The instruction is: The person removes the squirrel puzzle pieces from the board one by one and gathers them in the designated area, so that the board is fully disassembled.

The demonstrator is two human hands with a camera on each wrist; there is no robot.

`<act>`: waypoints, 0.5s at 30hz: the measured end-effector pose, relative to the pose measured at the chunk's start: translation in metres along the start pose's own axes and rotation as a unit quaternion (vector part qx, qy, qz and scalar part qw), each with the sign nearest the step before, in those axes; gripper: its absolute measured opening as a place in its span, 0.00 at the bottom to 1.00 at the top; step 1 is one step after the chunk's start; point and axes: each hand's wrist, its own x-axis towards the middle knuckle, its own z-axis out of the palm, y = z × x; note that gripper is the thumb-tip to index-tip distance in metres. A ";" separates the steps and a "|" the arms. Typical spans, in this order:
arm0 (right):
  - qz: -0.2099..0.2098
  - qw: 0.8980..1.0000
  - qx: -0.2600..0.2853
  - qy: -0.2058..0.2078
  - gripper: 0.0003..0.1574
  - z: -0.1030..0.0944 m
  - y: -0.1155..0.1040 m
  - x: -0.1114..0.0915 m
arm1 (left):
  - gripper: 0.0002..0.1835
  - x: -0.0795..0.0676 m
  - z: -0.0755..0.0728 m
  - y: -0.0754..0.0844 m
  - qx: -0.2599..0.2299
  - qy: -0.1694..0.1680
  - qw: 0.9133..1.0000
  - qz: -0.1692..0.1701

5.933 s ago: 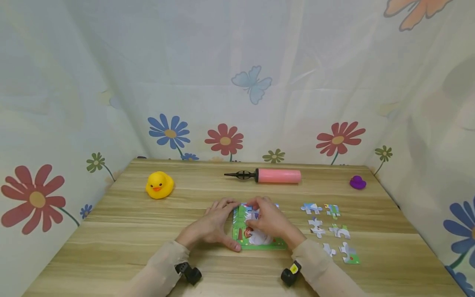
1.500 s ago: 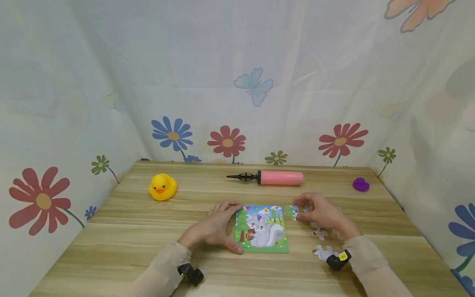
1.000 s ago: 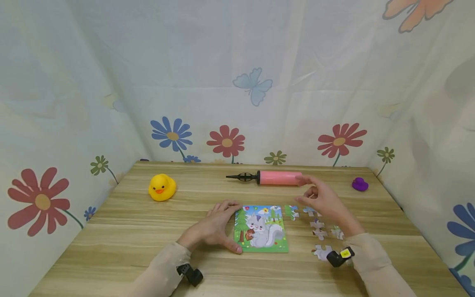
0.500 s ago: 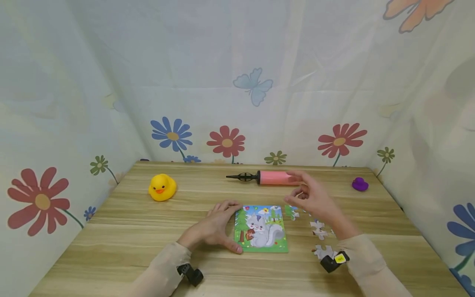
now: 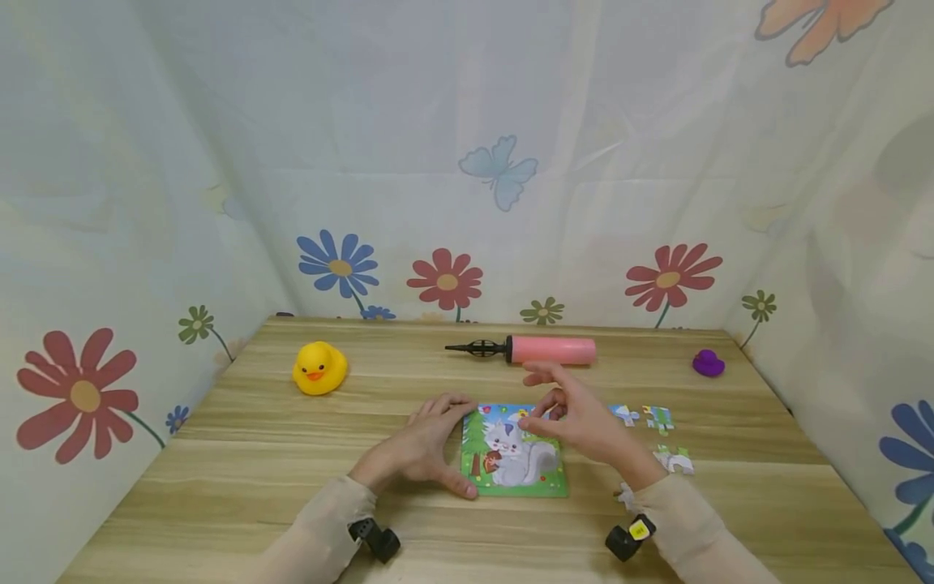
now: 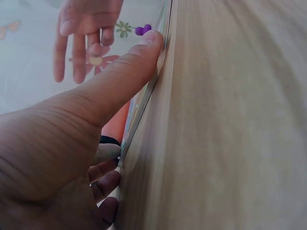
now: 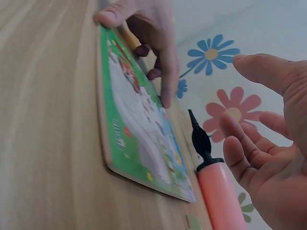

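A square puzzle board (image 5: pixel 507 474) with a squirrel picture and green border lies flat on the table. My left hand (image 5: pixel 426 444) holds its left side, thumb at the near corner and forefinger at the far one. In the left wrist view the thumb (image 6: pixel 129 72) presses along the board's edge. My right hand (image 5: pixel 584 418) hovers over the board's upper right part, fingers loosely bent with nothing between them. Loose jigsaw pieces (image 5: pixel 674 461) lie to the right of the board, several partly hidden under the right hand and forearm.
Behind the board lies a pink hand pump (image 5: pixel 552 350) with a black nozzle. A yellow rubber duck (image 5: pixel 319 369) sits at the back left, a small purple duck (image 5: pixel 708 362) at the back right. Flowered cloth (image 5: pixel 496 243) hangs around the table's back and sides.
A green-and-blue jigsaw piece came to lie right of the board and was released by my right hand. That hand then rose and swung left over the board. My left hand has stayed put.
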 end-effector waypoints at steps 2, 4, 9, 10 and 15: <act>0.005 1.000 -0.005 -0.008 0.50 0.008 0.001 0.000 | 0.73 -0.001 0.000 0.000 -0.003 0.000 1.000 -0.001; 0.003 1.000 -0.005 -0.019 0.50 0.016 0.001 0.001 | 0.73 -0.001 -0.001 0.000 -0.002 0.001 1.000 -0.002; -0.008 0.999 -0.012 -0.035 0.48 0.036 0.007 0.004 | 0.73 -0.001 -0.001 0.000 0.004 0.003 1.000 0.000; -0.007 0.999 -0.013 -0.037 0.47 0.039 0.008 0.004 | 0.72 -0.001 -0.001 0.000 0.005 0.002 1.000 0.001; 0.026 0.999 -0.007 -0.045 0.47 0.049 0.014 0.003 | 0.72 0.000 -0.001 0.001 0.004 0.000 1.000 0.002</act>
